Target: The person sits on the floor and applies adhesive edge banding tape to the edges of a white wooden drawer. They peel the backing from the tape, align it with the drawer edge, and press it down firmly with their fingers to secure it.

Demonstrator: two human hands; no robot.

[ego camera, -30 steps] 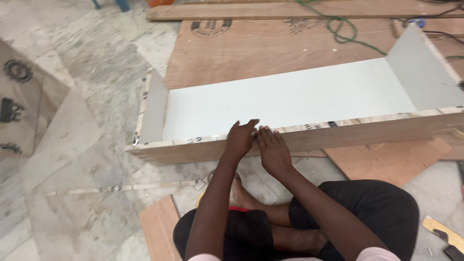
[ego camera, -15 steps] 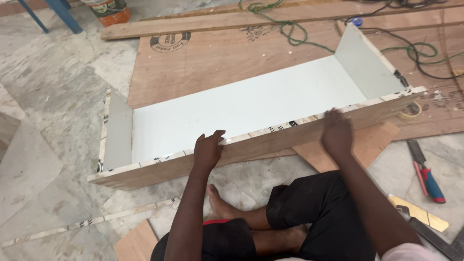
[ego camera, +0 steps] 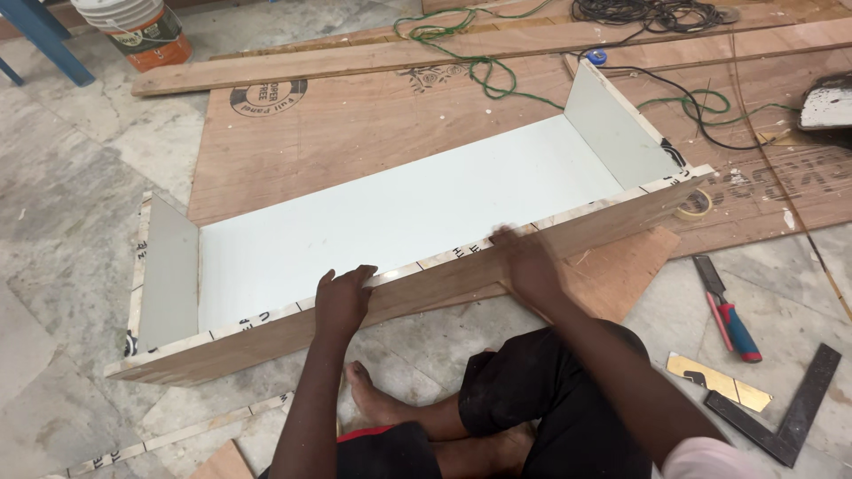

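My left hand [ego camera: 342, 297] gripping the plywood box [ego camera: 399, 213] front edge, my right hand [ego camera: 530, 263] blurred on it, pliers [ego camera: 728, 310] nearby on the floor

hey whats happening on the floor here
A person sits on the marble floor behind a long open box, white inside with plywood walls. The left hand and right hand both rest on the top edge of its near wall. A pair of pliers and a square lie to the right.

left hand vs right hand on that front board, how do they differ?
The left hand is sharp in the picture and grips the front board nearer its middle; the right hand is motion-blurred, farther along toward the far end. Left fingers curl over the top edge; the right's grip is unclear. Both touch the board's top edge.
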